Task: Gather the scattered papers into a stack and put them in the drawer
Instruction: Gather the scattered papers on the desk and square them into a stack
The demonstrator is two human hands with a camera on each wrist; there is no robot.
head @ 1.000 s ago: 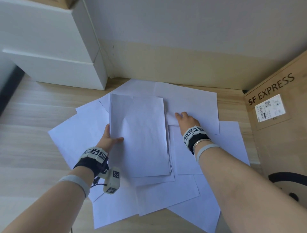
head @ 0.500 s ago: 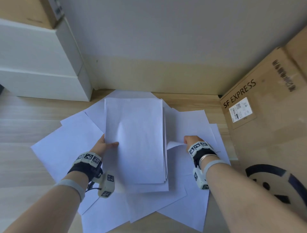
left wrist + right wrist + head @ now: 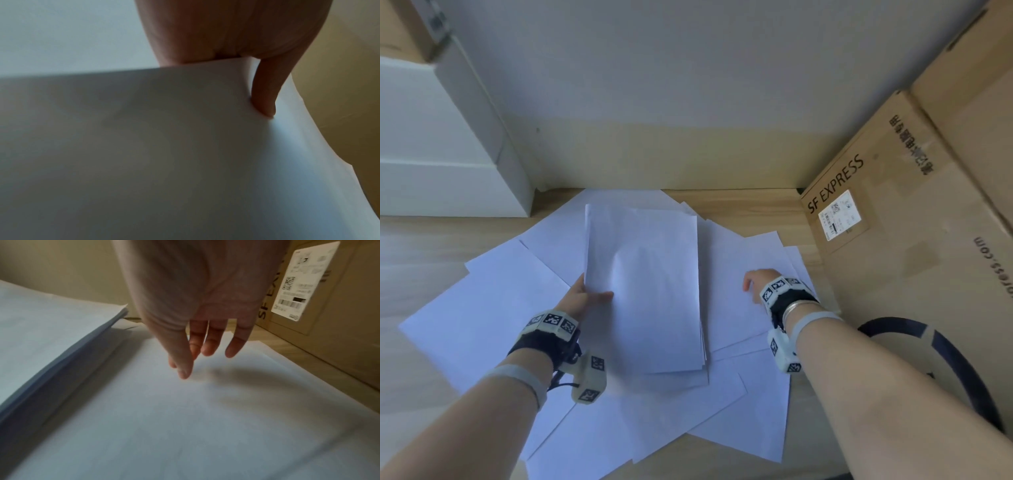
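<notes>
A stack of white papers (image 3: pixel 647 284) is held above the floor by my left hand (image 3: pixel 585 298), thumb on top and fingers hidden beneath its left edge. The left wrist view shows the thumb (image 3: pixel 265 91) pressing on the stack (image 3: pixel 164 162). Loose white sheets (image 3: pixel 482 308) lie scattered on the wooden floor all around. My right hand (image 3: pixel 760 284) hovers over a loose sheet (image 3: pixel 743 274) to the right of the stack, fingers straight and pointing down, holding nothing. In the right wrist view its fingertips (image 3: pixel 205 350) are just above the sheet (image 3: pixel 205 410), with the stack's edge (image 3: pixel 61 353) to the left.
A white drawer unit (image 3: pixel 448 154) stands at the back left, its drawers closed. Cardboard boxes marked SF EXPRESS (image 3: pixel 893 222) stand along the right, close to my right hand. A wall (image 3: pixel 688 85) runs behind the papers.
My right hand drew a sheet in from the back right toward the stack, let it go, and has moved right over another loose sheet. My left hand keeps holding the stack.
</notes>
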